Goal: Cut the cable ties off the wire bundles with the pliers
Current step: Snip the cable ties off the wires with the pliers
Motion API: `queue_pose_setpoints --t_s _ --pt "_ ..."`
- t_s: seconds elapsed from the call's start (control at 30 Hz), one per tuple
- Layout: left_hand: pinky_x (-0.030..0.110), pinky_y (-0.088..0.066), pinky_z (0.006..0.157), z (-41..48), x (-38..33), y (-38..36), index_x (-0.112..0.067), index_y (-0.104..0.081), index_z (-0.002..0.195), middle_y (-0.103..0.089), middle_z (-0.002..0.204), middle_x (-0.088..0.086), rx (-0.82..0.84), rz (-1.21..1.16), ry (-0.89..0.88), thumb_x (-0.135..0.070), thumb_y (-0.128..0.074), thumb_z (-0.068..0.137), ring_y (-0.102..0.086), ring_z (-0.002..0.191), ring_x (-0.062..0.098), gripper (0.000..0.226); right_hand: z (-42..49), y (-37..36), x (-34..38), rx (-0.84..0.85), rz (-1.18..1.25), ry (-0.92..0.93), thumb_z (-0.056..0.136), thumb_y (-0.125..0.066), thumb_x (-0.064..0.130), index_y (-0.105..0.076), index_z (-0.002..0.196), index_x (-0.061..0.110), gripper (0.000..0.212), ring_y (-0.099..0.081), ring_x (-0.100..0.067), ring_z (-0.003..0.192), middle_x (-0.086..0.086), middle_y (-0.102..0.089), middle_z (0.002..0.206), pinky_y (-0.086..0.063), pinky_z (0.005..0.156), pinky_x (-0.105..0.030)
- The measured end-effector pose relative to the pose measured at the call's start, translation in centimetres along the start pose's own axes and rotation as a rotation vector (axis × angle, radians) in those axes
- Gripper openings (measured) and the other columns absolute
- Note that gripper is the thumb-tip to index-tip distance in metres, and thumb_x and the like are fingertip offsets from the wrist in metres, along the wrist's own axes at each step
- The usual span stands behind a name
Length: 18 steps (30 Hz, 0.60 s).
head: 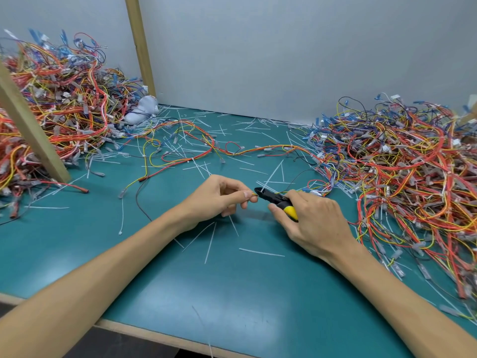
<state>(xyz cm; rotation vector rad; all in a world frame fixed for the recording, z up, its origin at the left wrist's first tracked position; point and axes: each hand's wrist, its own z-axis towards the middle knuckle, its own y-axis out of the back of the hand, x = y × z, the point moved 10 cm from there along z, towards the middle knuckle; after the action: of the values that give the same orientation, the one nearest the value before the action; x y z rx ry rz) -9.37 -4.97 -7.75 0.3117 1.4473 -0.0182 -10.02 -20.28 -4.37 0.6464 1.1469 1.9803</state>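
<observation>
Pinching a thin run of wires (254,194) between thumb and forefinger, the left hand (219,197) holds it taut just above the green mat (232,293), at the middle of the table. The right hand (307,218) is closed around the yellow handle of the pliers (275,198), whose black nose points left and sits right at the left fingertips. Whether the blades are parted or closed on a tie I cannot tell; the tie itself is too small to make out there.

The held wires trail off to the right, toward the big pile (400,171) of tangled harnesses. A second pile (56,104) sits at the far left, and another harness (206,146) lies strung across the mat between them. Cut ties (260,251) are scattered all over the mat.

The step looks like lining up a snip on the tie at the pinch point. The risks come mostly from how close everything is. The nose is almost touching the left forefinger, so a squeeze made slightly off target could nip skin. If the blades take in a wire along with the tie, they could cut the insulation or sever the strand. The trailing end runs into the right pile, so pulling it could drag other harnesses along or jerk the wires out of the pinch mid-cut. Loose ties under the forearms may also slide and upset a steady hand.
</observation>
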Motion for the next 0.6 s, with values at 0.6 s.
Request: queue_pose_setpoints --t_s 0.6 --pt "0.015 -0.035 0.049 0.4 0.6 0.6 -0.017 -0.074 0.086 -0.062 0.061 -0.009 -0.05 0.197 0.004 -0.017 -0.06 0.095 -0.043 0.05 0.007 0.017 0.3 0.5 -2.9 -0.082 -0.034 -0.11 0.088 -0.033 0.068 -0.054 0.081 0.018 0.055 -0.059 -0.027 0.073 0.002 -0.057 0.073 -0.029 0.053 -0.031"
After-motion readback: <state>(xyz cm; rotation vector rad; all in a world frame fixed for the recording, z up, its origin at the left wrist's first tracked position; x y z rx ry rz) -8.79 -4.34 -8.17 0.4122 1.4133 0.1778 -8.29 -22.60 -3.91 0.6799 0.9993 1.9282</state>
